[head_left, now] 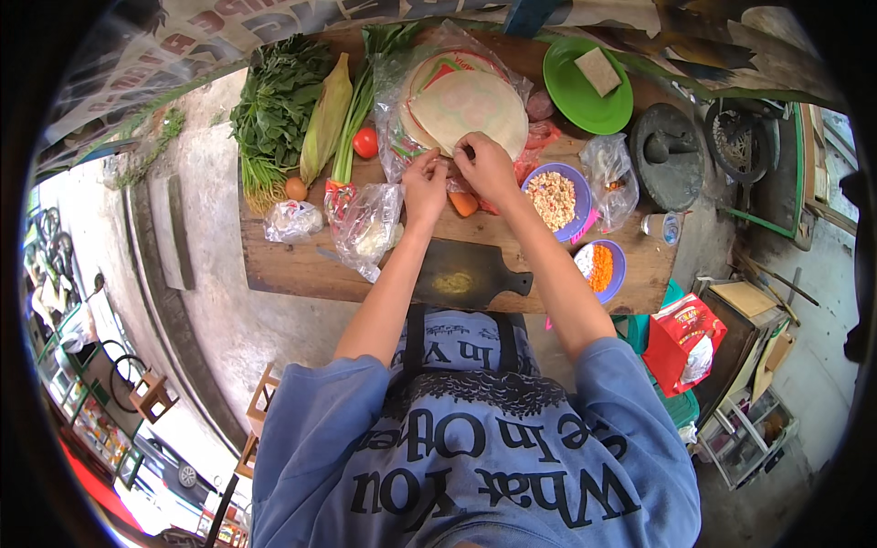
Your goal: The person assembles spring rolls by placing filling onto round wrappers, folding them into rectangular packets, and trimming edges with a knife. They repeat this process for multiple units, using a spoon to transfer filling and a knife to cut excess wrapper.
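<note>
Both of my hands are over the middle of the wooden table, close together with bent fingers. My left hand [426,190] is pinched at the near edge of a stack of thin round pale wrappers [470,110]. A clear plastic bag [391,96] lies around and under the stack. Beside it, my right hand [484,166] is also closed, its fingertips at the same edge. Whatever the fingertips hold is too small to make out. Just below the hands lies a carrot piece [464,203], partly covered. Nearer to me is a dark cutting board [470,265] with yellowish bits on it.
Leafy greens [279,100], a corn cob [326,123], a tomato [364,142] and an egg [296,188] lie left. Right stand a green plate [566,87], a bowl of chopped pale food [554,199], a bowl with diced orange food [603,267], a stone mortar [671,173] and a glass [660,228].
</note>
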A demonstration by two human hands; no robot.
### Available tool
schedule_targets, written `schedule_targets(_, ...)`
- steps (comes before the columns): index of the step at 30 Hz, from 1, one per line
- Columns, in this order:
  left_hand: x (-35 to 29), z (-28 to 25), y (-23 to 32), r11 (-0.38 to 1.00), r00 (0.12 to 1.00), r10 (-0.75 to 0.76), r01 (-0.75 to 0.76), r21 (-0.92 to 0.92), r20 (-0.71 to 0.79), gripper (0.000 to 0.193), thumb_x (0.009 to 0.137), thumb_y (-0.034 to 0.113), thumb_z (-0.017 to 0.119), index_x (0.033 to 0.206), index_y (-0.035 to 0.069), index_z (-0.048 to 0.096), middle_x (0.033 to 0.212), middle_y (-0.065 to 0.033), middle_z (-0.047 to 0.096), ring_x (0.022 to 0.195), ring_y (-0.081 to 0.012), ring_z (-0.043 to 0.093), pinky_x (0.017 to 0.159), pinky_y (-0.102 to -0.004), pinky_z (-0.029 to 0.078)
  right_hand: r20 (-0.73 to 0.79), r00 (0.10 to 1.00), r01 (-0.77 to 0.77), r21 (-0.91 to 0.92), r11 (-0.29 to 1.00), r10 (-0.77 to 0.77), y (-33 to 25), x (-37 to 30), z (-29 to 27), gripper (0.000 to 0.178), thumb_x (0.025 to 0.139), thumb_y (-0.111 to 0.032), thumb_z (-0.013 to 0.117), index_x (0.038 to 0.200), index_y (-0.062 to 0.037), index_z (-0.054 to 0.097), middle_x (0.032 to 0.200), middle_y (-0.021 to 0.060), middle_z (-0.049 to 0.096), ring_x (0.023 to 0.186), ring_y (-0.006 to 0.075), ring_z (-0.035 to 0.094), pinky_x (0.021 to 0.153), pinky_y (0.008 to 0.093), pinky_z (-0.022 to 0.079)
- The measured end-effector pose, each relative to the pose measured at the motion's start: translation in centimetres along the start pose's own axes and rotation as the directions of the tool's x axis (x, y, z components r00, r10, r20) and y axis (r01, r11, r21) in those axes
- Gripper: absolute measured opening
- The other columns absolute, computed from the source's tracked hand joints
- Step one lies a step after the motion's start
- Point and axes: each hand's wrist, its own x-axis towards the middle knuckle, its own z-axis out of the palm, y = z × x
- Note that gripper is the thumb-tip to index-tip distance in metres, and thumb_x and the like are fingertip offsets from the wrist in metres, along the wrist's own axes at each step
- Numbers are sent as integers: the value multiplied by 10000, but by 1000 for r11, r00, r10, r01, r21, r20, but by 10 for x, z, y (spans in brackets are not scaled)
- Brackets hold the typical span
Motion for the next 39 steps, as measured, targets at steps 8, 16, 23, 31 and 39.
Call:
schedule_targets(8, 9, -5, 8, 993, 988, -99, 106, -57, 115, 185, 1094, 100, 615, 1114, -53, 717, 981, -88, 752, 833, -123, 726, 707, -270, 615, 69, 993, -106, 84, 991, 100, -9, -9, 5, 216, 945, -195, 686, 1022, 4, 719, 1048, 205, 738, 976, 411, 715, 865, 481, 564)
schedule_targets(16, -10, -4, 13, 998, 995, -44, 48, -38, 94, 188, 1098, 105, 609, 1051, -47, 709, 944, -80, 752, 819, -118, 711, 708, -273, 595, -77, 997, -17, -55, 998, 13, -25, -20, 4, 170, 954, -175, 678, 985, -9, 701, 1001, 193, 716, 958, 395, 702, 845, 487, 562)
schedule_targets(23, -50, -19, 9, 999, 998, -28, 25, 44, 64, 184, 1107, 132, 607, 1037, -19, 686, 935, -55, 739, 846, -97, 682, 750, -267, 567, -146, 981, 102, -175, 979, -128, -47, -65, 3, 126, 960, -149, 684, 982, -25, 678, 947, 152, 680, 927, 357, 670, 799, 488, 544)
schedule_targets(31, -106, -41, 8, 994, 990, -102, 106, -40, 97, 160, 1116, 122, 584, 1040, -8, 637, 969, -75, 735, 857, -115, 702, 756, -278, 589, -151, 957, 209, -239, 948, -249, -63, -124, 10, 152, 943, -151, 707, 1041, -34, 696, 952, 128, 660, 910, 346, 654, 767, 483, 534)
schedule_targets(39, -138, -60, 8, 997, 985, -53, 42, 67, 162, 162, 1126, 133, 584, 1042, 0, 622, 978, -66, 729, 871, -115, 708, 769, -272, 585, -166, 974, 119, -194, 974, -152, -73, -155, 9, 128, 981, -151, 675, 949, -28, 680, 929, 148, 668, 912, 359, 656, 795, 494, 539)
